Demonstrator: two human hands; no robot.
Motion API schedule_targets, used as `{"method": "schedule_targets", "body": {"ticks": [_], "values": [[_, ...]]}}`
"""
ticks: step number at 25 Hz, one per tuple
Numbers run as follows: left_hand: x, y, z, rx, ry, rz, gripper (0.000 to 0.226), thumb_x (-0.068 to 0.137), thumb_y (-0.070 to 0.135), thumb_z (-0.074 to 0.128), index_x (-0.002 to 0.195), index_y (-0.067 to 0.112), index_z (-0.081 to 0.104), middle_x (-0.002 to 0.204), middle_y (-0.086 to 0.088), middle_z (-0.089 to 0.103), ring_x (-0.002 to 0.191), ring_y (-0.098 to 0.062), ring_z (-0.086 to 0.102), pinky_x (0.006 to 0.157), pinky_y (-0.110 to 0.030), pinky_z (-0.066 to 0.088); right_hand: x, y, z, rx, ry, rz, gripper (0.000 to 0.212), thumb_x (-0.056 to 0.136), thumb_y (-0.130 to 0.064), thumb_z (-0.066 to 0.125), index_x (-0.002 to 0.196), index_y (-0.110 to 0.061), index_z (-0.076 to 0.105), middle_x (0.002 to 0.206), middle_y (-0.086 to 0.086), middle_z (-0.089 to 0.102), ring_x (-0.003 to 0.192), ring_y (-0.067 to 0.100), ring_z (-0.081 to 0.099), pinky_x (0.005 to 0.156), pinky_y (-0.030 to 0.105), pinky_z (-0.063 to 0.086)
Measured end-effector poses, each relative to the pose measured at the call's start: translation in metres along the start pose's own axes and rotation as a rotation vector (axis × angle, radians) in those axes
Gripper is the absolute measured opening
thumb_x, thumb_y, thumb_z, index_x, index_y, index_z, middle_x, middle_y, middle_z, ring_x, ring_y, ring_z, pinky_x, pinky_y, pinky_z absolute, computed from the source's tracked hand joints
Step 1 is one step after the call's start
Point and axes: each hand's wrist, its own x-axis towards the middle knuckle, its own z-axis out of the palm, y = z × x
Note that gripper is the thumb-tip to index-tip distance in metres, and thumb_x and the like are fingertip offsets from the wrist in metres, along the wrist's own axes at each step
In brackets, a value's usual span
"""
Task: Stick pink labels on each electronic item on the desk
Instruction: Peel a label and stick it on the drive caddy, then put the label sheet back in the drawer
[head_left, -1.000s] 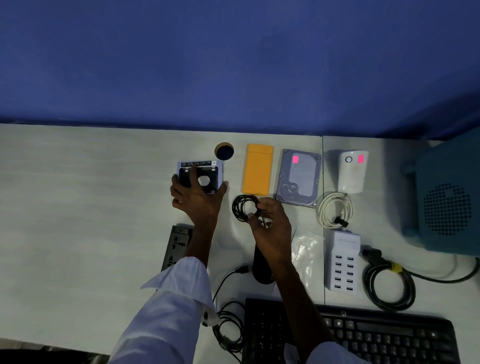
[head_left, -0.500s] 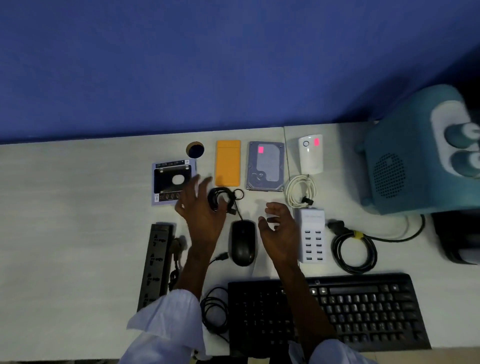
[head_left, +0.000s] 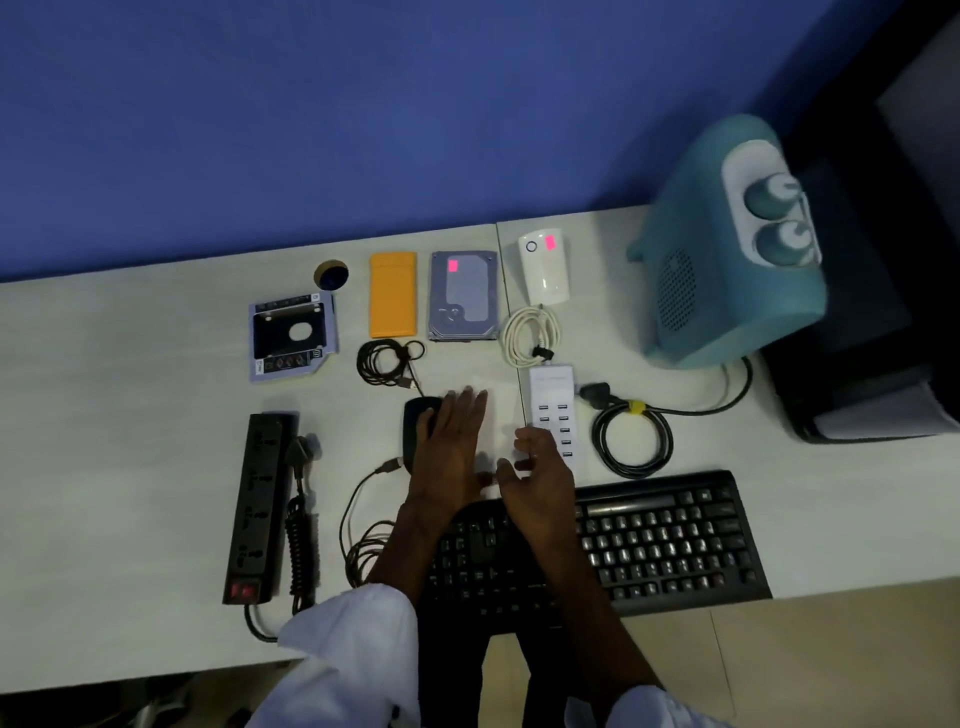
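My left hand (head_left: 451, 446) lies flat with straight fingers over the right side of the black mouse (head_left: 415, 426) and the clear plastic sheet (head_left: 485, 415) beside it. My right hand (head_left: 537, 475) hovers with loosely spread fingers between the mouse and the white USB hub (head_left: 551, 395), holding nothing. The hard drive (head_left: 464, 296) and the white adapter (head_left: 543, 265) each carry a pink label. The orange case (head_left: 393, 294), the drive caddy (head_left: 292, 335) and the coiled black cable (head_left: 387, 361) show no label.
A black power strip (head_left: 257, 506) lies at the left, a black keyboard (head_left: 649, 540) at the front. A white cable coil (head_left: 530, 332), a black cord coil (head_left: 634, 441) and a teal appliance (head_left: 727, 249) stand to the right. A cable hole (head_left: 331, 274) is at the back.
My left hand left the drive caddy and came back over the mouse. My right hand let go of the black cable coil and drew back toward the keyboard. The view widened.
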Motion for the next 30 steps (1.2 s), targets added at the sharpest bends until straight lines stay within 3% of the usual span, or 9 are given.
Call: {"method": "schedule_targets", "body": {"ticks": [6,11,13,16,19,21,24,26,30], "values": [[-0.002,0.008,0.009,0.044,0.014,-0.034,0.099,0.068,0.031,0.081,0.153,0.011,0.034,0.158,-0.015,0.034,0.148,-0.032,0.028,0.121,-0.046,0.008,-0.008,0.005,-0.004,-0.024,-0.047,0.007,0.051,0.086,-0.017,0.068,0.132,-0.018,0.049,0.121,0.001,0.064,0.106,0.016,0.064,0.089,0.031,0.054],[-0.013,0.013,0.019,-0.016,0.175,-0.017,0.068,0.077,0.025,0.071,0.141,0.01,0.053,0.143,-0.012,0.055,0.135,-0.032,0.049,0.12,-0.043,0.023,-0.008,0.004,0.001,-0.007,-0.059,0.038,0.047,0.087,-0.015,0.066,0.13,-0.019,0.047,0.119,-0.001,0.065,0.104,0.018,0.066,0.081,0.023,0.047],[-0.019,0.016,0.02,-0.094,0.242,-0.035,0.05,0.078,0.023,0.069,0.127,0.015,0.065,0.127,-0.008,0.068,0.122,-0.029,0.06,0.113,-0.041,0.033,-0.008,0.004,0.001,-0.005,-0.059,0.026,0.045,0.087,-0.014,0.066,0.128,-0.02,0.048,0.114,-0.007,0.063,0.104,0.015,0.064,0.081,0.021,0.046],[-0.021,0.016,0.013,-0.269,0.326,-0.033,0.02,0.084,0.023,0.072,0.104,0.025,0.075,0.092,0.003,0.074,0.089,-0.018,0.067,0.088,-0.04,0.049,-0.008,0.004,-0.002,0.018,-0.035,-0.012,0.045,0.087,-0.01,0.066,0.127,-0.022,0.05,0.109,-0.017,0.057,0.104,0.012,0.061,0.077,0.011,0.047],[-0.018,0.025,-0.01,-0.448,0.318,-0.001,0.02,0.09,0.031,0.069,0.109,0.024,0.074,0.084,0.007,0.073,0.074,-0.011,0.066,0.073,-0.038,0.053,-0.006,0.004,-0.006,0.053,0.022,-0.063,0.059,0.085,-0.016,0.066,0.14,-0.023,0.044,0.129,-0.007,0.058,0.114,0.013,0.06,0.089,0.021,0.049],[-0.015,0.036,-0.027,-0.525,0.333,-0.021,0.025,0.088,0.036,0.071,0.108,0.021,0.073,0.086,0.005,0.074,0.075,-0.01,0.067,0.071,-0.032,0.054,-0.003,0.0,-0.012,0.084,0.058,-0.095,0.06,0.084,-0.014,0.067,0.139,-0.025,0.047,0.131,-0.004,0.058,0.11,0.013,0.059,0.09,0.026,0.051],[-0.008,0.059,-0.043,-0.635,0.289,-0.048,0.031,0.083,0.04,0.076,0.109,0.024,0.069,0.094,0.012,0.072,0.084,0.001,0.065,0.076,-0.017,0.051,0.004,-0.012,-0.035,0.121,0.123,-0.117,0.027,0.084,-0.015,0.072,0.109,-0.022,0.064,0.099,-0.009,0.065,0.089,0.01,0.062,0.074,0.015,0.046],[-0.001,0.074,-0.05,-0.745,0.241,-0.084,0.035,0.08,0.041,0.08,0.109,0.028,0.067,0.1,0.016,0.07,0.092,0.005,0.063,0.079,-0.01,0.048,0.009,-0.017,-0.054,0.171,0.127,-0.095,0.014,0.085,-0.016,0.073,0.097,-0.019,0.067,0.086,-0.01,0.067,0.078,0.004,0.061,0.068,0.018,0.045],[0.016,0.118,-0.059,-0.946,0.16,-0.196,0.044,0.081,0.054,0.072,0.118,0.034,0.062,0.119,0.014,0.066,0.11,-0.002,0.06,0.086,-0.012,0.048,0.012,-0.018,-0.1,0.265,0.18,-0.075,0.017,0.084,-0.005,0.071,0.099,-0.014,0.071,0.09,-0.006,0.072,0.08,0.005,0.065,0.074,0.03,0.055]]}}
